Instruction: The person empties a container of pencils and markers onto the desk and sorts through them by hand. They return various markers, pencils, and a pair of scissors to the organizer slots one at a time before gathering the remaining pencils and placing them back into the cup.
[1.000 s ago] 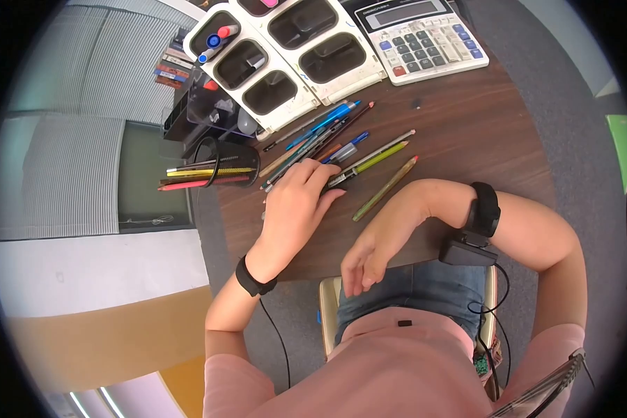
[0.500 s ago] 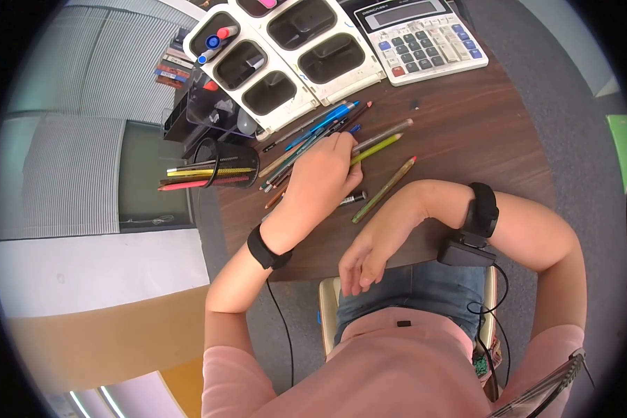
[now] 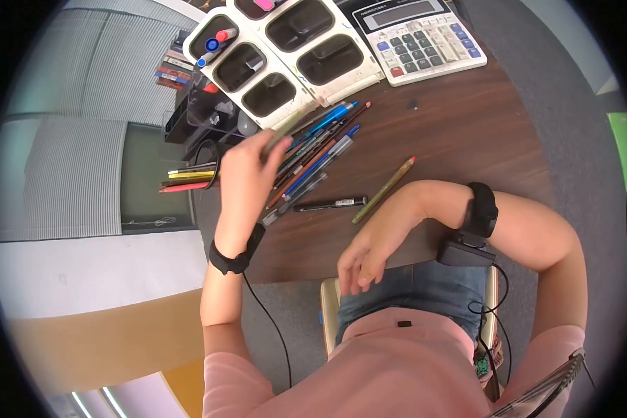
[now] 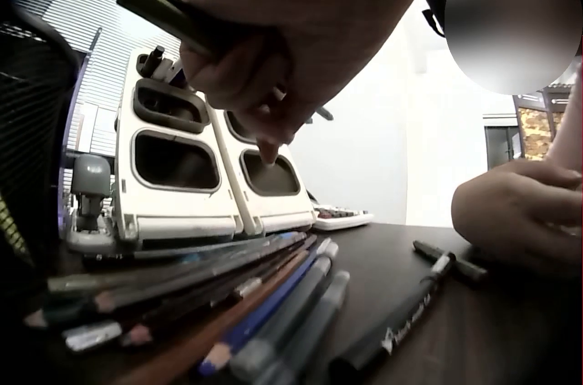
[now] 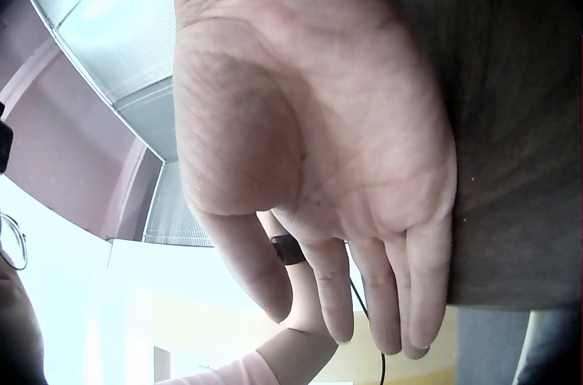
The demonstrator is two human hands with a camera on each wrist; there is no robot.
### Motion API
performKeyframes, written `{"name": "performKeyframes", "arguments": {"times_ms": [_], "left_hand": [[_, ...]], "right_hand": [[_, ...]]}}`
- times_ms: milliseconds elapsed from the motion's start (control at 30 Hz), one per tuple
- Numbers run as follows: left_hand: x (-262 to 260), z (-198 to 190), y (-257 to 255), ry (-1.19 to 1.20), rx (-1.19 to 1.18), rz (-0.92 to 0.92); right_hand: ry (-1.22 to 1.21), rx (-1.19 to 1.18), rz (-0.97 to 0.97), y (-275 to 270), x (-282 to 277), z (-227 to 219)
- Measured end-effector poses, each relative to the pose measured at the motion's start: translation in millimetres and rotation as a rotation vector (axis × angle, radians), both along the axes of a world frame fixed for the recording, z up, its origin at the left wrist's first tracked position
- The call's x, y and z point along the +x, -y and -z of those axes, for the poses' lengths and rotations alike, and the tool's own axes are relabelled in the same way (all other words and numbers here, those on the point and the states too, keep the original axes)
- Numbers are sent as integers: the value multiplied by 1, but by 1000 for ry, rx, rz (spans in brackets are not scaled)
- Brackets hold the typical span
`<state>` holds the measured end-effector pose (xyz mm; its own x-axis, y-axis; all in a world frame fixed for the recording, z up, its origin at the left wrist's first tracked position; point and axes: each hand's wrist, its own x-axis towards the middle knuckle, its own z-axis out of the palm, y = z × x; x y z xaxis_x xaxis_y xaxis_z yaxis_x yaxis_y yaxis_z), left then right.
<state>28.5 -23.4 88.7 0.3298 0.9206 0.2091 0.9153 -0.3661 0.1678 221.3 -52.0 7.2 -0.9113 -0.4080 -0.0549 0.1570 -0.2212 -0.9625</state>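
Observation:
My left hand [image 3: 247, 171] is raised beside the black mesh pen cup [image 3: 209, 150], gripping pencils that blur in the head view. One olive-green pencil [image 4: 153, 8] sticks out of the fist in the left wrist view. Under and right of this hand lies a bundle of pencils and pens [image 3: 317, 150] on the dark wooden table. A black pen [image 3: 331, 204] and a green pencil with a red tip [image 3: 386, 188] lie apart from it. My right hand [image 3: 366, 254] hangs over the table's front edge, palm bare and fingers loose [image 5: 328, 285].
Behind the bundle stands a white organizer [image 3: 306, 83] with dark compartments, a few markers in it. A calculator [image 3: 425, 49] lies to its right. Yellow and pink pencils [image 3: 186, 182] stick out of the pen cup. A grey stapler [image 4: 89, 198] stands beside the organizer.
My left hand has picked up the grey and lime-green pencils from the bundle's right side and carried them left toward the pen cup. The right hand has stayed put.

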Motion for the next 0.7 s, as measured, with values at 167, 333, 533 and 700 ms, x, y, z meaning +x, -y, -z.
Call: {"name": "performKeyframes", "arguments": {"times_ms": [167, 333, 533, 700], "left_hand": [[-8, 39, 4, 54, -49, 67], [-1, 42, 8, 122, -167, 78], [4, 30, 1, 155, -202, 62], [-16, 27, -11, 337, -395, 113]], "right_hand": [[0, -18, -4, 1, 0, 1], [1, 0, 4, 0, 1, -2], [3, 0, 19, 0, 2, -1], [-2, -25, 17, 1, 0, 2]]}}
